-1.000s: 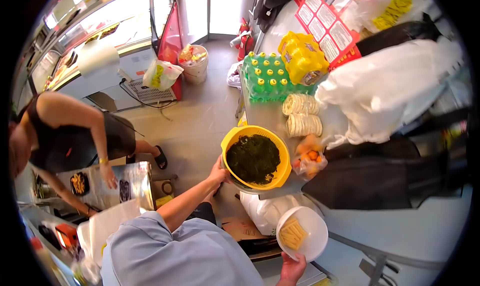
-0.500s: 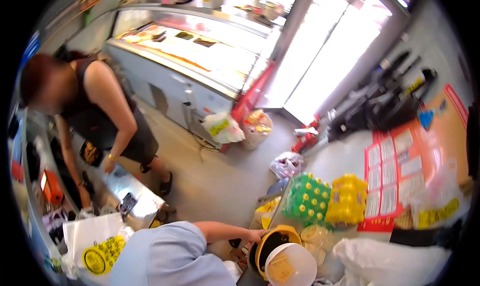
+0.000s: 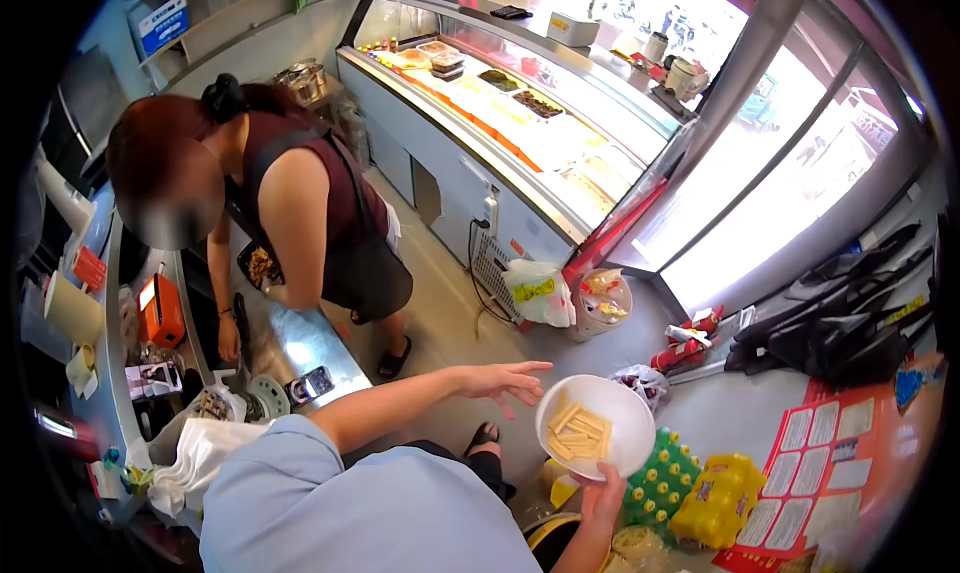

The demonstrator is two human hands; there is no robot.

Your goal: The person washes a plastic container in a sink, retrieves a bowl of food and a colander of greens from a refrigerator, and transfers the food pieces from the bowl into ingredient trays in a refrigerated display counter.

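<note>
- Our right hand (image 3: 603, 493) grips the smooth white round bowl (image 3: 632, 413) by its near rim, fingers closed on the edge.
- Bowl is held up in front of us, right of centre, tilted so we see straight into it.
- Short pale-yellow sticks (image 3: 580, 433) lie loose in it, bunched toward the left side.
- Our left hand (image 3: 508, 381) is open and holds nothing, fingers spread, just beside the bowl's left rim. We can't tell if a fingertip touches.
- Just below the bowl: a green film-wrapped pack of yellow-capped bottles (image 3: 660, 485), partly covered by bowl and hand in our view.
- Right against that: a bright yellow film-wrapped pack (image 3: 718, 503), then a red printed sheet with white panels (image 3: 795, 473).
- Under our right forearm, a round yellow-rimmed container (image 3: 543, 523) with a dark inside, cut off by the frame. Contents we can't read.
- Off to our left, a co-worker in a maroon sleeveless top (image 3: 305, 188) leans over a shiny metal table (image 3: 285, 335), one hand at a black tray (image 3: 243, 259) of browned food.
- A dark phone (image 3: 310, 385) lies on that table's near end, close to our left upper arm.
</note>
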